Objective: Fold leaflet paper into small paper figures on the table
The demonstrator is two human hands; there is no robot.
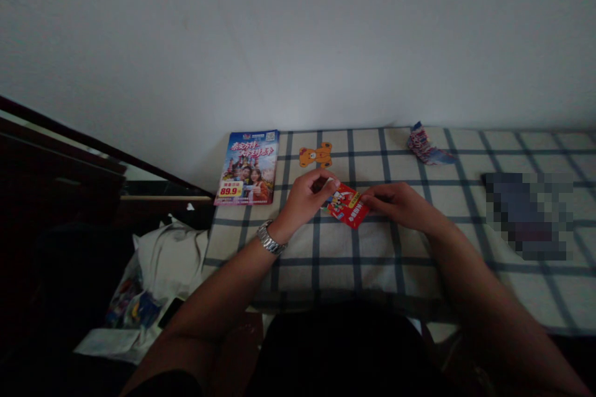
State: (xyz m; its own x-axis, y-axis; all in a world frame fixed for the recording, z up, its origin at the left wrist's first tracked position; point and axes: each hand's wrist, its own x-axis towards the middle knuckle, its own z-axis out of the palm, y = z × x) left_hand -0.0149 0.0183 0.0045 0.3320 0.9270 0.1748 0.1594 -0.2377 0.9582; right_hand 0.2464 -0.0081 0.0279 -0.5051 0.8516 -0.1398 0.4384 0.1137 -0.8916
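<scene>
A small red card or envelope [347, 205] with cartoon print is held just above the checked tablecloth [326, 254]. My left hand [305, 198], with a metal watch on the wrist, pinches its left end between thumb and fingers. My right hand [395, 205] grips its right end with closed fingers. Just beyond my left hand an orange bear cut-out [316, 155] lies flat on the cloth.
A colourful leaflet [248, 167] marked 89.9 lies at the table's far left corner. A striped packet [424, 146] sits at the back by the white wall. A blurred dark patch [531, 214] lies to the right. Bags and white cloth [153, 285] crowd the floor at left.
</scene>
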